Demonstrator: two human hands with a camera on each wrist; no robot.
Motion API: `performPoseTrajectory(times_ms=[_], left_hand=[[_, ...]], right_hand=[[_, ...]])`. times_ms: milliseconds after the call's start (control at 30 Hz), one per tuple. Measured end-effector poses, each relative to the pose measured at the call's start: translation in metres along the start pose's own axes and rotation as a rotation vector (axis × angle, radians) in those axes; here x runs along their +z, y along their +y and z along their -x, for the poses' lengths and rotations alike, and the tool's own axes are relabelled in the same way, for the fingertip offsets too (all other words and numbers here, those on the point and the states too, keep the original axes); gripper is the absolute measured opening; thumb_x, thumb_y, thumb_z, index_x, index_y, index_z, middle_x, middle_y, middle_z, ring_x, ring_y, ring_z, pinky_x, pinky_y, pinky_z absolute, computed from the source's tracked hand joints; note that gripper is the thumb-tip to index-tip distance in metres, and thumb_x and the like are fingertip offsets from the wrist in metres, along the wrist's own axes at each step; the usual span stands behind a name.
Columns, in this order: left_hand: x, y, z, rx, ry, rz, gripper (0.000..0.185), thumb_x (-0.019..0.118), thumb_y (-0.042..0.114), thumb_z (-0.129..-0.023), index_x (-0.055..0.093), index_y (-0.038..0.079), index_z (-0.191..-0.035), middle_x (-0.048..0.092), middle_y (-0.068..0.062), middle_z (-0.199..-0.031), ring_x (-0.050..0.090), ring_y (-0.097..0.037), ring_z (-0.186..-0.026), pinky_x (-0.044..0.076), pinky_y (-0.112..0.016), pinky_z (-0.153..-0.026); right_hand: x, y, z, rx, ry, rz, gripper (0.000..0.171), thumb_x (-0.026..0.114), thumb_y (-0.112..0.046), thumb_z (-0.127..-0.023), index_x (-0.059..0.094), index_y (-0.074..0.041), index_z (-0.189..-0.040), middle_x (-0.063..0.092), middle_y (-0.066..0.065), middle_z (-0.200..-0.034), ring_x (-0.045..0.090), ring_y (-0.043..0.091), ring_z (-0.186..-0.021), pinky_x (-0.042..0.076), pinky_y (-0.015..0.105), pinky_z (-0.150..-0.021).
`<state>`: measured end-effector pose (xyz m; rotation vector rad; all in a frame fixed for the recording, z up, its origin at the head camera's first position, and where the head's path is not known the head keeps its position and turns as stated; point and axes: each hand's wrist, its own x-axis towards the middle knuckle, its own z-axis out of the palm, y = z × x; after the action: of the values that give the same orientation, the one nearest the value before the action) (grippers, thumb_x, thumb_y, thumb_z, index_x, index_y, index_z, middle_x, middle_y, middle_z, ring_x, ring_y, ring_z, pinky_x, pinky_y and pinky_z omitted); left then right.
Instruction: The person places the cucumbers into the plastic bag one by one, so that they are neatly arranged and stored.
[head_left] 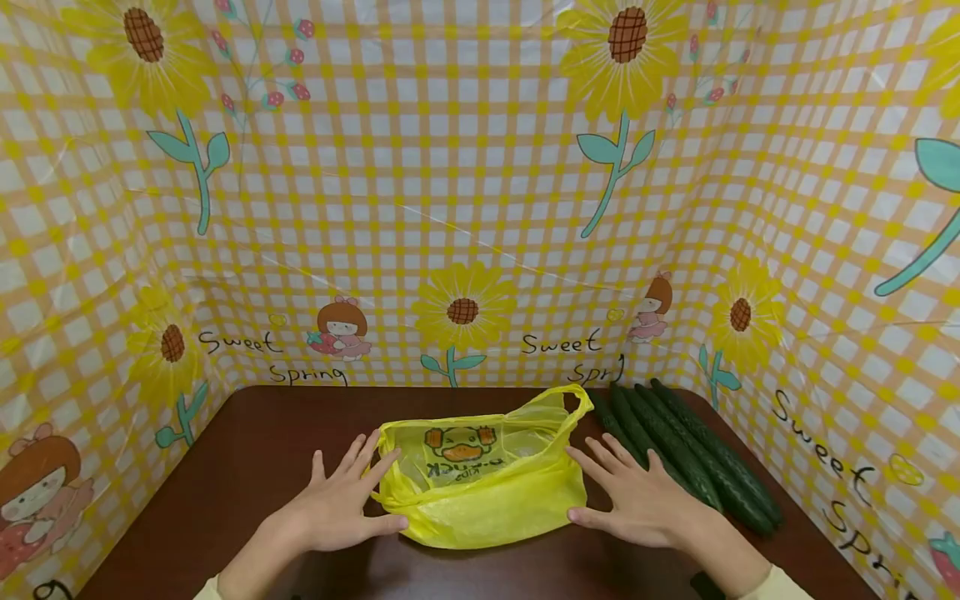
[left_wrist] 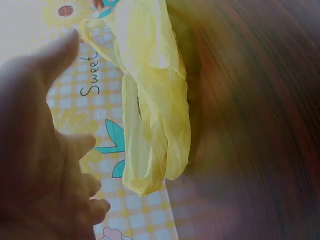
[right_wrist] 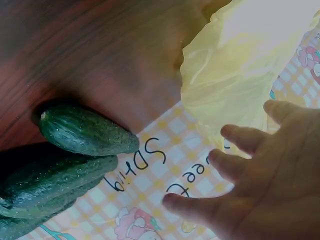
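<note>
A yellow plastic bag (head_left: pixel 480 487) with a duck print lies crumpled in the middle of the dark brown table (head_left: pixel 247 467). My left hand (head_left: pixel 341 500) lies flat on the table at the bag's left side, fingers spread and fingertips touching the plastic. My right hand (head_left: pixel 633 496) rests flat at the bag's right side, thumb against it. Three dark green cucumbers (head_left: pixel 690 454) lie side by side just right of my right hand. The left wrist view shows the bag (left_wrist: pixel 152 110) beside my open left hand (left_wrist: pixel 42 150). The right wrist view shows the cucumbers (right_wrist: pixel 65 160), the bag (right_wrist: pixel 235 75) and my spread right hand (right_wrist: pixel 260 180).
Yellow checked sheeting with sunflowers (head_left: pixel 465 208) walls the table at the back and on both sides. The cucumbers lie close to the right wall. Bare tabletop shows left of my left hand and in front of the bag.
</note>
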<state>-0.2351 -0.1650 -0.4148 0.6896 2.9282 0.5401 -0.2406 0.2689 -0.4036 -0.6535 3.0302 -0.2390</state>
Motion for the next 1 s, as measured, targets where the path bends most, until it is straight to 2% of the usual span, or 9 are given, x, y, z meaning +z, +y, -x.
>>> performPoseTrajectory(times_ms=[100, 200, 300, 367, 500, 633, 733, 867, 1000], left_hand=[[0.001, -0.002, -0.004, -0.013, 0.064, 0.0, 0.09, 0.061, 0.071, -0.088, 0.031, 0.026, -0.16, 0.007, -0.01, -0.17, 0.011, -0.037, -0.156, 0.003, -0.082, -0.108], [0.003, -0.004, -0.01, -0.047, 0.149, -0.021, 0.084, 0.068, 0.062, -0.088, 0.042, 0.019, -0.155, 0.023, -0.016, -0.166, 0.026, -0.037, -0.152, 0.016, -0.077, -0.11], [0.006, -0.006, -0.016, -0.085, 0.236, -0.052, 0.076, 0.074, 0.05, -0.088, 0.05, 0.011, -0.149, 0.04, -0.021, -0.157, 0.043, -0.039, -0.143, 0.03, -0.071, -0.109], [0.008, -0.009, -0.02, -0.109, 0.268, -0.064, 0.072, 0.075, 0.045, -0.088, 0.052, 0.009, -0.146, 0.046, -0.023, -0.151, 0.049, -0.04, -0.136, 0.037, -0.068, -0.105], [0.013, -0.016, -0.025, -0.145, 0.226, -0.025, 0.073, 0.073, 0.047, -0.09, 0.048, 0.012, -0.149, 0.046, -0.024, -0.15, 0.051, -0.043, -0.132, 0.043, -0.067, -0.098], [0.018, -0.022, -0.029, -0.165, 0.129, 0.023, 0.081, 0.07, 0.057, -0.089, 0.038, 0.024, -0.156, 0.038, -0.024, -0.155, 0.048, -0.045, -0.135, 0.041, -0.07, -0.096], [0.022, -0.025, -0.032, -0.162, 0.097, 0.039, 0.083, 0.067, 0.062, -0.089, 0.035, 0.029, -0.158, 0.037, -0.024, -0.156, 0.046, -0.046, -0.136, 0.04, -0.07, -0.095], [0.024, -0.027, -0.041, -0.155, 0.096, 0.055, 0.079, 0.064, 0.064, -0.09, 0.039, 0.029, -0.156, 0.04, -0.023, -0.154, 0.047, -0.045, -0.135, 0.04, -0.071, -0.094], [0.025, -0.029, -0.046, -0.171, 0.103, 0.082, 0.077, 0.064, 0.065, -0.089, 0.044, 0.028, -0.153, 0.039, -0.024, -0.155, 0.043, -0.046, -0.138, 0.032, -0.076, -0.099]], right_hand=[[-0.001, 0.001, 0.002, -0.006, 0.057, 0.02, 0.081, 0.05, -0.075, -0.091, 0.038, -0.03, -0.157, 0.04, 0.011, -0.159, 0.033, 0.041, -0.148, 0.024, 0.081, -0.101], [0.0, 0.003, 0.003, -0.013, 0.133, 0.015, 0.076, 0.054, -0.073, -0.09, 0.051, -0.025, -0.149, 0.056, 0.007, -0.147, 0.051, 0.036, -0.135, 0.04, 0.069, -0.098], [0.002, 0.004, 0.002, 0.017, 0.192, -0.039, 0.066, 0.06, -0.067, -0.09, 0.063, -0.021, -0.138, 0.068, 0.002, -0.13, 0.066, 0.026, -0.114, 0.054, 0.05, -0.084], [0.003, 0.006, 0.002, 0.067, 0.192, -0.124, 0.058, 0.063, -0.062, -0.091, 0.067, -0.021, -0.132, 0.073, -0.003, -0.114, 0.069, 0.017, -0.095, 0.055, 0.038, -0.072], [0.006, 0.008, 0.001, 0.179, 0.189, -0.306, 0.045, 0.067, -0.053, -0.093, 0.071, -0.021, -0.125, 0.071, -0.01, -0.093, 0.06, 0.005, -0.072, 0.044, 0.027, -0.058], [0.01, 0.014, 0.003, 0.23, 0.214, -0.405, 0.039, 0.068, -0.045, -0.095, 0.071, -0.016, -0.122, 0.07, -0.006, -0.088, 0.058, 0.006, -0.07, 0.044, 0.027, -0.057], [0.013, 0.019, 0.005, 0.274, 0.228, -0.471, 0.042, 0.067, -0.046, -0.096, 0.071, -0.013, -0.123, 0.069, -0.002, -0.086, 0.059, 0.012, -0.069, 0.045, 0.028, -0.056], [0.015, 0.027, 0.005, 0.353, 0.223, -0.568, 0.053, 0.063, -0.055, -0.095, 0.068, -0.012, -0.127, 0.066, 0.004, -0.079, 0.061, 0.021, -0.065, 0.046, 0.031, -0.054], [0.018, 0.032, 0.004, 0.396, 0.189, -0.646, 0.061, 0.061, -0.056, -0.096, 0.064, -0.008, -0.133, 0.064, 0.008, -0.076, 0.061, 0.025, -0.065, 0.044, 0.032, -0.052]])
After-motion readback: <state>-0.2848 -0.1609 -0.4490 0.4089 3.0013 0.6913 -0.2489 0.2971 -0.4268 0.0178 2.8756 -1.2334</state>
